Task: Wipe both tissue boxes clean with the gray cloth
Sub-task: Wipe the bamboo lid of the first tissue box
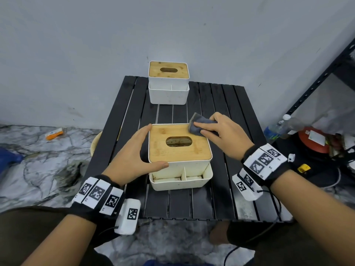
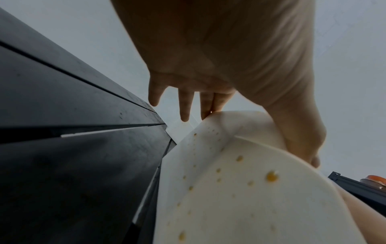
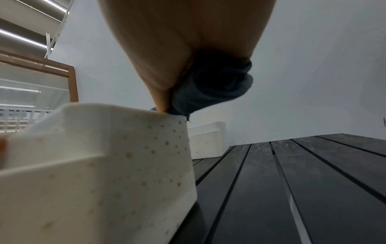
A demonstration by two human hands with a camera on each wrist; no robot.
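Gray cloth [image 1: 199, 126], folded into a wad, is lying on the far right corner of the near tissue box [image 1: 180, 156], with the right hand [image 1: 224, 135] pressing it down onto the bamboo lid [image 1: 172, 150]; the fingers are lying fairly flat over the cloth, and the right wrist view is showing it bunched up under the palm, so this grip is closing around the cloth. The left hand [image 1: 134, 156] is bracing the box's left side, its grip wide open, fingers straight along the far left corner and thumb lying across the front top edge. Brownish spots are showing on the box's white walls in both wrist views. The far tissue box [image 1: 168, 83] is sitting at the back edge of the black slatted tabletop [image 1: 230, 116], well apart from both hands.
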